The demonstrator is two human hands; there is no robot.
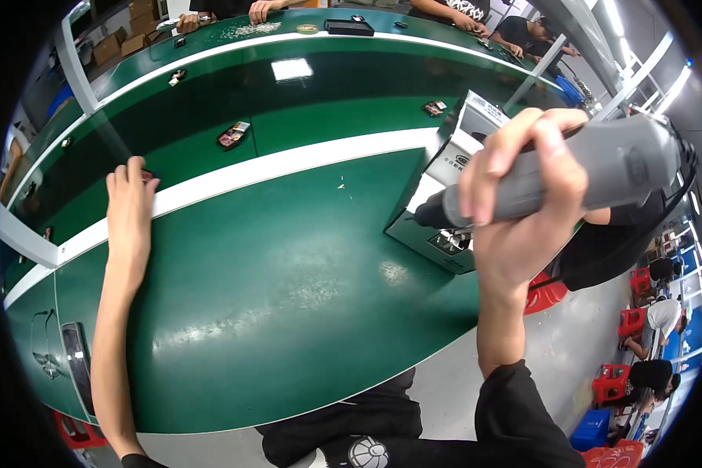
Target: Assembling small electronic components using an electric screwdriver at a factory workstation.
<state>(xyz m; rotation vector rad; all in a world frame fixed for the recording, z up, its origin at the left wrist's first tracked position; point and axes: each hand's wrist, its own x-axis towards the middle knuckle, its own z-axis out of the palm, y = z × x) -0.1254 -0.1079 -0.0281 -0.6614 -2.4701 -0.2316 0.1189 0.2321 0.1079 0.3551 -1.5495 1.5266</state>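
Observation:
My right hand (pixel 526 183) is raised at the right, its fingers wrapped round a thick grey electric screwdriver (pixel 616 164). The tool's black nose points left, and a dark cable leaves its rear end. At the left, my left arm stretches across the white rail to the green conveyor belt (pixel 288 125). There my left hand (pixel 131 199) has its fingers and thumb closed about a small dark-red and black part (pixel 147 177), mostly hidden by the hand. Similar black parts with red and white bits, such as this assembly (pixel 233 136), lie along the belt.
A printed carton (pixel 437 175) stands behind the screwdriver on the green worktable (pixel 249 257). A phone (pixel 76 359) and eyeglasses (pixel 45 355) lie at the left. Across the belt, other people's hands (pixel 264 9) work near a pile of small pale pieces (pixel 251 30). Red stools (pixel 612 382) stand at right.

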